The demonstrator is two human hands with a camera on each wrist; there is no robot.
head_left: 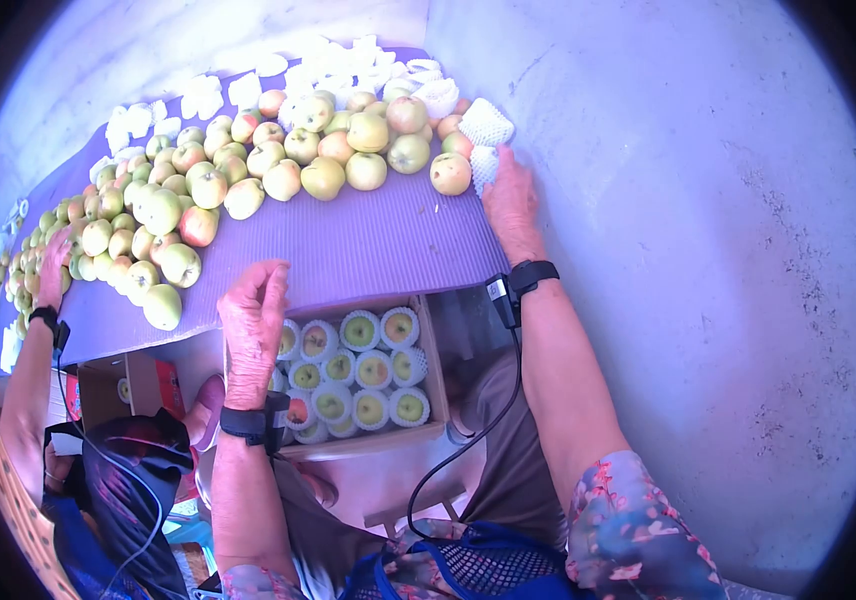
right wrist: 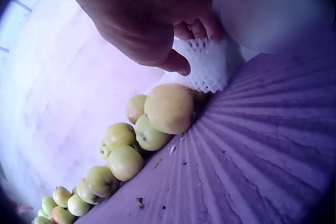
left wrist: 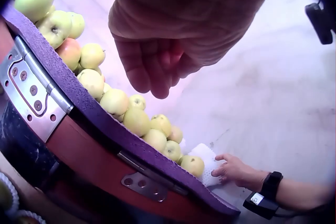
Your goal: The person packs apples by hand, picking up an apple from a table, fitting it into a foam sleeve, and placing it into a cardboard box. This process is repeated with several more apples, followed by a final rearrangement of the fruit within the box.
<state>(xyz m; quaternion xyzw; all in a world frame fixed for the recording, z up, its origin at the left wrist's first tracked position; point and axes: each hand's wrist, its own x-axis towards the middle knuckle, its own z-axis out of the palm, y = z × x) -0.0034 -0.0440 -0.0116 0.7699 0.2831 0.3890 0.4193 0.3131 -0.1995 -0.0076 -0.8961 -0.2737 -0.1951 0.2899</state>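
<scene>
At the table's right end, my right hand grips a white foam net sleeve, the thumb on its near side and the fingers over its top. A yellowish apple lies just left of that sleeve, and another foam net stands behind. My left hand is raised near the table's front edge, fingers loosely curled and nothing in them. Below it is a cardboard box holding rows of apples in foam nets, such as this green one. The left forearm and hand hide the box's left side.
A long heap of apples spreads over the purple ribbed mat. More foam nets lie behind it, along the wall. At left, another person's hand reaches into the heap. A second carton stands below.
</scene>
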